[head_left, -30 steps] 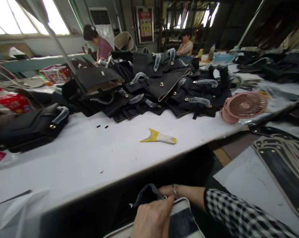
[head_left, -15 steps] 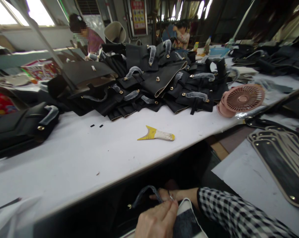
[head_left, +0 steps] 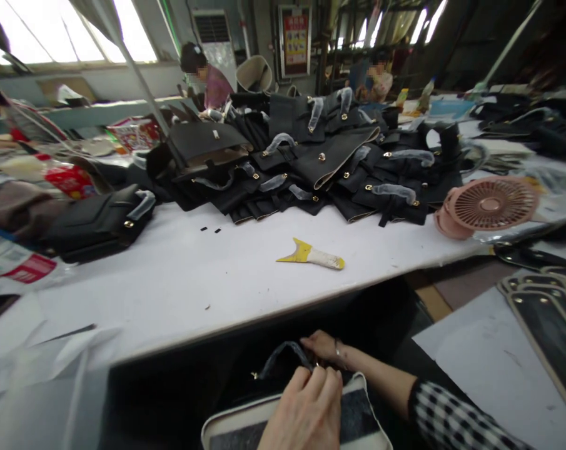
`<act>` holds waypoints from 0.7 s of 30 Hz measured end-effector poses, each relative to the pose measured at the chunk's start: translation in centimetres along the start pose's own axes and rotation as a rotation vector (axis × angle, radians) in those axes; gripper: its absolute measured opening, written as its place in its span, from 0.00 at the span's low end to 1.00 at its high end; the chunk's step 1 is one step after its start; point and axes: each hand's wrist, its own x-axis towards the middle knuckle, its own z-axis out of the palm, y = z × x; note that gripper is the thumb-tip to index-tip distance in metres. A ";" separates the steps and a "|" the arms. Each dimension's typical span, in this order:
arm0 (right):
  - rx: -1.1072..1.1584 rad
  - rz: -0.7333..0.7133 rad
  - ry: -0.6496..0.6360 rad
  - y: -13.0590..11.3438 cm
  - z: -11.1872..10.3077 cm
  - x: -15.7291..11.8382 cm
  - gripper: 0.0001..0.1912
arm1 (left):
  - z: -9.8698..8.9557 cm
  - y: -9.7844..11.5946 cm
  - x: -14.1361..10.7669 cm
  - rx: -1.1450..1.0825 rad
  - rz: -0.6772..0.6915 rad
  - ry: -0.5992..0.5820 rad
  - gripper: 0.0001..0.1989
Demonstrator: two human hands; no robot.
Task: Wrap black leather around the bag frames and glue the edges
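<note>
A black bag piece with cream edging (head_left: 245,431) lies low in front of me, below the table edge. My left hand (head_left: 306,406) is closed over its upper edge, fingertips pressed together. Just beyond, my right hand (head_left: 323,347), with a bracelet at the wrist, is closed beside the end of a plastic-wrapped handle (head_left: 283,351); what its fingers pinch is hidden. A gold fitting shows at the handle's other end. On the white table (head_left: 170,294) lies a yellow fork-ended tool (head_left: 311,254) with a white-wrapped grip.
Black bags (head_left: 306,156) are piled across the table, another bag (head_left: 99,219) at left. A pink fan (head_left: 489,203) stands at right, near stacked black straps (head_left: 540,312). Clear plastic (head_left: 52,387) covers the lower left. People sit beyond the table.
The view has turned left, so the table things appear further right. The cream-edged piece shows more. My right hand now sits a little farther from my left, with more forearm visible.
</note>
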 end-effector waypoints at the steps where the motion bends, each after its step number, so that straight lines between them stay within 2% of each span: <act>1: -0.016 0.011 -0.021 -0.3 -0.9 -0.3 0.15 | -0.2 0.1 0.1 -0.003 -0.006 -0.029 0.11; 5: -0.032 -0.068 -0.122 -1.8 -4.9 -4.2 0.20 | -1.4 0.4 -0.1 -0.016 -0.016 -0.092 0.12; 9: -0.124 -0.210 -0.240 -3.5 -7.3 -8.9 0.13 | -3.2 0.8 -0.8 0.062 -0.022 -0.040 0.12; 12: -0.231 -0.287 -0.262 -4.3 -7.2 -10.4 0.08 | -3.8 1.0 -1.4 0.117 -0.004 -0.030 0.10; 17: -0.343 -0.349 -0.349 -4.6 -6.1 -11.1 0.10 | -3.7 1.5 -2.2 0.140 -0.002 -0.025 0.11; 21: -0.426 -0.364 -0.319 -4.9 -6.2 -11.9 0.12 | -3.8 1.2 -2.2 0.106 -0.029 -0.002 0.10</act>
